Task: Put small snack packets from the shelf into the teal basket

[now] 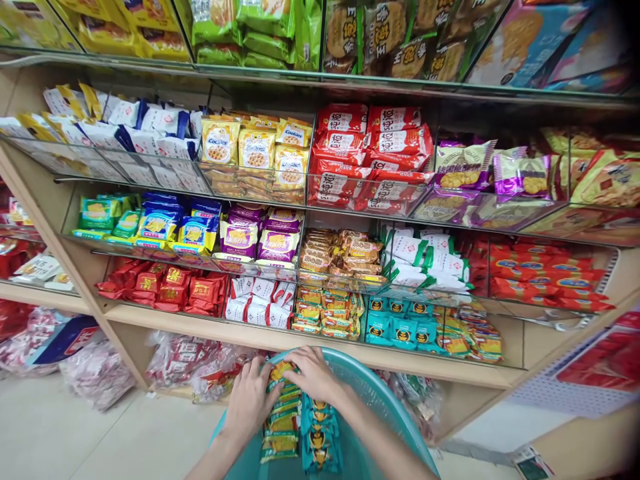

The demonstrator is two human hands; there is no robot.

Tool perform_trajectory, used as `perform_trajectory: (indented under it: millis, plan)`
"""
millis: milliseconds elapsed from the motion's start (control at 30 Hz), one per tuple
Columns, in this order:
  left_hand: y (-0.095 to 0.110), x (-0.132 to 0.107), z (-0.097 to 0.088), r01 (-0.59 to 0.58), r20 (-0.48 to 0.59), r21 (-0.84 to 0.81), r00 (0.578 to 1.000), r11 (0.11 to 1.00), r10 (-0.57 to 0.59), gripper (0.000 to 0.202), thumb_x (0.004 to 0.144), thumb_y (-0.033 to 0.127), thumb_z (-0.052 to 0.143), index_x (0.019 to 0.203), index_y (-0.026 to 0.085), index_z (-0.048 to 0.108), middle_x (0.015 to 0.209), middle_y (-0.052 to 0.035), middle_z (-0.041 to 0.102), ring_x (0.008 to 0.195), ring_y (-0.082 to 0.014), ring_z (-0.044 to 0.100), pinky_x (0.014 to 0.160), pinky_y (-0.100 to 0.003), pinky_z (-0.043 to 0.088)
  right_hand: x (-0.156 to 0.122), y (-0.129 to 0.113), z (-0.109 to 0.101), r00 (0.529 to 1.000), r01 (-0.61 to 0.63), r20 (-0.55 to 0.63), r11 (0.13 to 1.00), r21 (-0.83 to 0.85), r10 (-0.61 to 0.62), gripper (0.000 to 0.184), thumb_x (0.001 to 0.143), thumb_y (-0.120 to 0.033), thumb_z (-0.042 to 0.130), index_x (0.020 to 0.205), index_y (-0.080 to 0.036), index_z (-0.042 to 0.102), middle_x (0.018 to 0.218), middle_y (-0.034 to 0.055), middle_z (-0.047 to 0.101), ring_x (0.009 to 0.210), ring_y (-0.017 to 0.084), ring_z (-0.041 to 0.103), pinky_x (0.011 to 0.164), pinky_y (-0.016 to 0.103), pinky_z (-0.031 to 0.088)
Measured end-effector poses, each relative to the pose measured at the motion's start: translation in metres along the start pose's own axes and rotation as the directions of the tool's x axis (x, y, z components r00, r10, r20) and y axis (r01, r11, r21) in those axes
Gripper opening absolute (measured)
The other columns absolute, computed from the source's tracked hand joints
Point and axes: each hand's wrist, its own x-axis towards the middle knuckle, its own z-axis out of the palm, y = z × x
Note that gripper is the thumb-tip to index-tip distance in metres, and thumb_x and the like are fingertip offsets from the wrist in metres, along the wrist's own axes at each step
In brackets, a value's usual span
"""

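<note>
Both my hands are at the far end of a teal plastic basket. My left hand curls over the left edge of a row of yellow-green snack packets, its thumb against them. From the right, my right hand closes on the packet at the far end of that row, near the rim. The fingers hide part of these packets. Beside the row, to its right, lie teal snack packets inside the basket, touched by neither hand.
Glass-fronted shelves of packaged snacks rise ahead, with matching yellow-green packets and teal packets on the lowest tier. A wooden ledge runs just beyond the basket. Plastic bags of goods sit underneath, above the tiled floor.
</note>
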Motion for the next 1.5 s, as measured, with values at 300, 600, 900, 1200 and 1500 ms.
perform_trajectory:
  millis: [300,600,900,1200,1500]
  plan:
    - [0.005,0.009,0.001,-0.039,0.063,0.006,0.997,0.999,0.039,0.037,0.089,0.036,0.044,0.120,0.020,0.057,0.120,-0.0115,0.058,0.105,-0.0264,0.057,0.088,-0.039,0.047,-0.009,0.002,0.003,1.000,-0.019,-0.014,0.999,-0.040,0.018,0.019,0.089,-0.033,0.051,0.102,-0.024,0.062,0.107,0.0035,0.066,0.104,0.023,0.052,0.088,0.039,0.031]
    - [0.011,0.011,0.011,-0.020,0.013,0.145,1.000,0.989,0.018,0.041,0.090,0.035,0.046,0.128,0.021,0.054,0.121,-0.0136,0.058,0.105,-0.0304,0.055,0.082,-0.043,0.047,-0.009,0.003,-0.001,0.999,-0.032,-0.007,0.997,-0.072,0.032,0.021,0.088,-0.034,0.054,0.103,-0.024,0.062,0.106,0.0036,0.065,0.104,0.022,0.051,0.089,0.038,0.033]
    - [0.018,0.009,0.011,0.022,-0.019,0.154,1.000,0.988,-0.019,0.049,0.091,0.039,0.041,0.132,0.014,0.050,0.111,-0.0148,0.059,0.100,-0.0307,0.054,0.080,-0.043,0.045,-0.012,0.004,-0.003,0.998,-0.058,-0.015,0.992,-0.112,0.056,0.024,0.090,-0.038,0.049,0.107,-0.026,0.061,0.106,0.0040,0.063,0.104,0.022,0.050,0.089,0.038,0.033]
    - [0.020,0.008,0.007,0.029,-0.003,0.156,1.000,0.987,-0.029,0.052,0.088,0.042,0.044,0.133,0.015,0.048,0.106,-0.0141,0.058,0.097,-0.0301,0.052,0.079,-0.042,0.042,-0.015,0.002,-0.004,0.998,-0.054,-0.030,0.992,-0.111,0.051,0.021,0.090,-0.036,0.049,0.104,-0.024,0.061,0.106,0.0040,0.062,0.102,0.021,0.050,0.089,0.037,0.033]
    - [0.023,0.008,0.010,0.043,0.005,0.164,0.999,0.986,-0.044,0.053,0.088,0.044,0.044,0.134,0.017,0.047,0.109,-0.0152,0.056,0.099,-0.0305,0.048,0.080,-0.043,0.039,-0.035,-0.003,-0.020,0.997,-0.051,-0.060,0.994,-0.100,0.045,0.020,0.089,-0.029,0.051,0.106,-0.024,0.060,0.109,0.0036,0.061,0.104,0.021,0.051,0.092,0.038,0.033]
